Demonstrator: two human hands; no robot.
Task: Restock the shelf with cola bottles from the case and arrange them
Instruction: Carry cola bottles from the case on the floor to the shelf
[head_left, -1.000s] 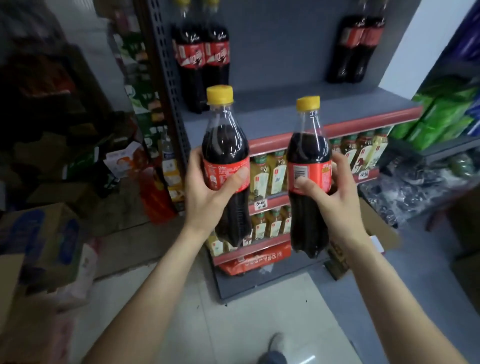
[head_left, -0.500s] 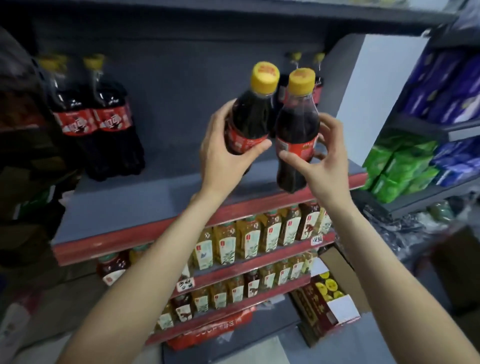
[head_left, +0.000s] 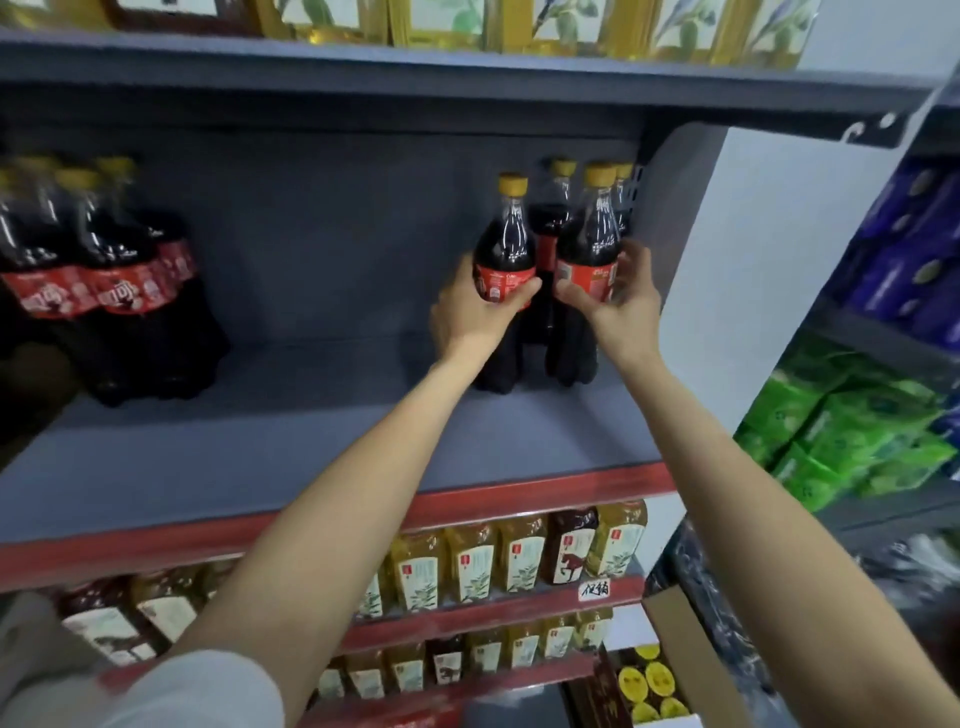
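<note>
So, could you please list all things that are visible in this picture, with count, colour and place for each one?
Held cola bottles: two, dark with yellow caps and red labels, on the grey shelf, right end.
Back cola bottles: two, same colours, behind the held ones.
Cola bottles at left: several, blurred, left end of the same shelf.
Tea bottles: many, yellow and brown, on the two lower shelves.
Yellow boxes: several, top shelf.
Green packs: several, neighbouring rack at right.
Blue packs: several, above the green ones.
Left hand: grips the left bottle.
Right hand: grips the right bottle.
</note>
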